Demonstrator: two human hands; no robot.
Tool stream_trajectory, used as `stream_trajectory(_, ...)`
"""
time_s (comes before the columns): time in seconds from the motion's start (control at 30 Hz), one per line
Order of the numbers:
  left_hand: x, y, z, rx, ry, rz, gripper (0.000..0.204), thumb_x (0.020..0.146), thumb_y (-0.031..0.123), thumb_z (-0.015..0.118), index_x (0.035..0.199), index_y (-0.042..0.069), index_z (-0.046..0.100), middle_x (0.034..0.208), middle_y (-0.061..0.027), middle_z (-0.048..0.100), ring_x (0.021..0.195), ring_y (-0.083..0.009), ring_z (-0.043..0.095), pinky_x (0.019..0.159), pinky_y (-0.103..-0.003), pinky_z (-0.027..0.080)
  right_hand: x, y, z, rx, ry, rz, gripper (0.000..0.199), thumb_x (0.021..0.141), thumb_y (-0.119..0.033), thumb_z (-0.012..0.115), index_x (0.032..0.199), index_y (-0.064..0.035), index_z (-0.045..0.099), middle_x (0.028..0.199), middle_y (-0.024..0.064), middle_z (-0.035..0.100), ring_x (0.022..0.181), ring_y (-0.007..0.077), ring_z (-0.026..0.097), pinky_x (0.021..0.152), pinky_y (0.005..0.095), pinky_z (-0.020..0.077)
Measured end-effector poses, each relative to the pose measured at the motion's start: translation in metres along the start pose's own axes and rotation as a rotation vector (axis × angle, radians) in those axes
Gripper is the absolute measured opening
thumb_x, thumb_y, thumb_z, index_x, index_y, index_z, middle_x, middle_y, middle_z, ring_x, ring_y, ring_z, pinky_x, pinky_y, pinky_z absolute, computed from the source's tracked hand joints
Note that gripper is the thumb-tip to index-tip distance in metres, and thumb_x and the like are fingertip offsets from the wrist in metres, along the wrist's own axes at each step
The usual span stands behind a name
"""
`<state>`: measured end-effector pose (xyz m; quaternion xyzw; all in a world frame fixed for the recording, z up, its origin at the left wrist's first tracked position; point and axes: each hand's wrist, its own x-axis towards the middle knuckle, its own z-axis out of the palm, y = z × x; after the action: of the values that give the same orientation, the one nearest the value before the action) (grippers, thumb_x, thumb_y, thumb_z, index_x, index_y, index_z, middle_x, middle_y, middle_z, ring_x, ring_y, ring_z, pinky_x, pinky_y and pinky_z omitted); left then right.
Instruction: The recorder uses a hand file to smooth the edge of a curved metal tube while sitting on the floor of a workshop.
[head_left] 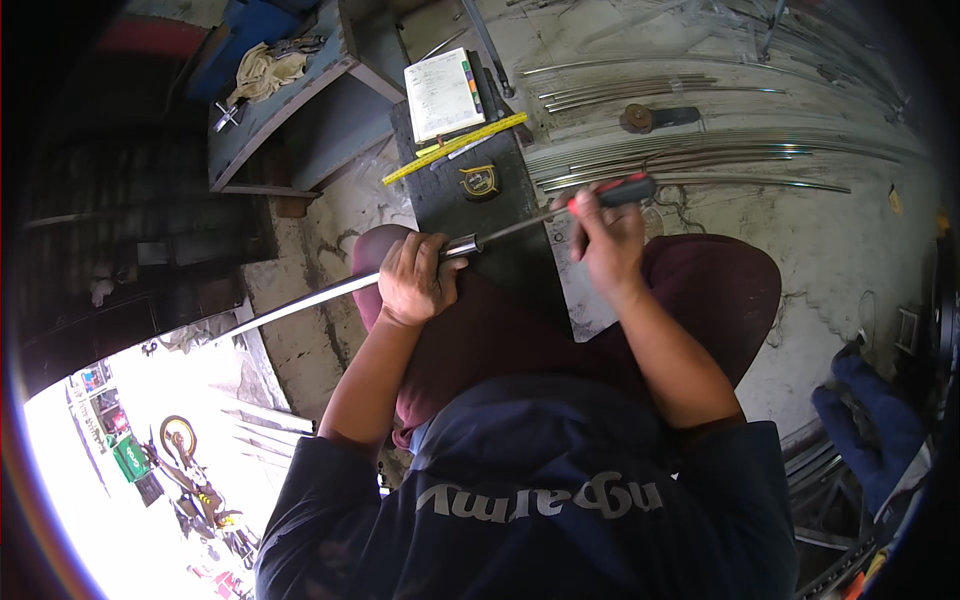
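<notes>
1. Left hand [415, 280]: was closed in a full grip around the long shiny metal tube [330, 292], just behind its open right end. Knuckles faced up, thumb toward the tube mouth.

2. Long shiny metal tube: ran from the lower left of the scene up to the middle, rising gently toward the right. Its open end sat over the near part of the dark flat board [480, 215] that lay across the person's lap.

3. Right hand [610, 235]: was wrapped around the red-and-black handle of the screwdriver [610, 193], fingers curled over the grip, the butt of the handle sticking out to the right past the knuckles.

4. Screwdriver shaft: a thin steel rod slanting down and left from the right hand to the tube mouth; its tip met or entered the tube end, though the exact depth could not be told.

5. Governing relation: tube and screwdriver lay nearly on one line, left-low to right-high. The tube mouth lay to the left of the right hand and just to the right of the left hand, so the left hand was the nearer one to the joint.

6. Surroundings: a yellow ruler [455, 148], a tape measure [480, 181] and a white notebook [442, 93] lay on the far part of the board; a bundle of thin curved metal rods [690, 165] lay on the concrete floor [850, 250] to the far right.
</notes>
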<state>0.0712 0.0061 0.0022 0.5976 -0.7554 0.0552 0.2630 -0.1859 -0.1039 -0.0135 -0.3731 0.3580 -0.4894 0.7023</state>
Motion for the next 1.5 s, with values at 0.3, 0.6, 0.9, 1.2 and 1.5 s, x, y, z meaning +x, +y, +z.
stream_trajectory(0.3, 0.001, 0.0, 0.005, 0.111, -0.051, -0.02, 0.027, 0.09, 0.029, 0.071, 0.097, 0.004, 0.063, 0.085, -0.0141, 0.061, 0.07, -0.0324, 0.063, 0.063, -0.041, 0.051, -0.008, 0.004, 0.008, 0.016, 0.003, -0.016, 0.012, 0.106, -0.016, 0.06, 0.11, -0.0073, 0.053, 0.096, 0.0169, 0.07, 0.047, 0.0088, 0.05, 0.041, 0.0216, 0.0391)
stream_trajectory(0.6, -0.003, -0.001, 0.005, -0.032, 0.025, -0.052, 0.043, 0.075, 0.014, 0.085, 0.107, 0.004, 0.058, 0.095, -0.0133, 0.062, 0.073, -0.0305, 0.067, 0.061, -0.038, 0.055, -0.014, 0.003, 0.018, 0.116, 0.028, 0.016, 0.013, 0.106, -0.018, 0.061, 0.105, -0.0061, 0.056, 0.093, 0.0154, 0.071, 0.048, 0.0085, 0.051, 0.043, 0.0223, 0.0385)
stream_trajectory(0.9, -0.002, 0.002, 0.005, -0.041, 0.103, 0.024, 0.039, 0.076, 0.01, 0.082, 0.108, 0.003, 0.061, 0.096, -0.0134, 0.066, 0.075, -0.0299, 0.068, 0.064, -0.038, 0.056, -0.025, 0.002, 0.026, 0.083, -0.098, 0.041, 0.012, 0.106, -0.017, 0.06, 0.107, -0.0068, 0.055, 0.093, 0.0149, 0.071, 0.05, 0.0088, 0.053, 0.044, 0.0225, 0.0386)
stream_trajectory(1.2, 0.003, 0.006, -0.001, 0.024, 0.09, 0.026, 0.033, 0.082, 0.018, 0.081, 0.106, 0.003, 0.064, 0.094, -0.0123, 0.068, 0.076, -0.0305, 0.068, 0.067, -0.039, 0.054, -0.023, 0.011, 0.022, 0.079, -0.155, 0.088, 0.018, 0.106, -0.015, 0.06, 0.118, -0.0088, 0.049, 0.105, 0.0197, 0.071, 0.048, 0.0131, 0.055, 0.042, 0.0263, 0.0425)
stream_trajectory(1.5, 0.002, 0.002, 0.002, 0.018, 0.008, 0.02, 0.026, 0.089, 0.021, 0.07, 0.107, 0.002, 0.063, 0.088, -0.0139, 0.064, 0.074, -0.0341, 0.064, 0.067, -0.042, 0.051, -0.006, 0.008, -0.002, 0.064, -0.057, 0.054, 0.017, 0.106, -0.017, 0.061, 0.117, -0.011, 0.05, 0.102, 0.0202, 0.071, 0.048, 0.013, 0.056, 0.042, 0.0248, 0.0398)
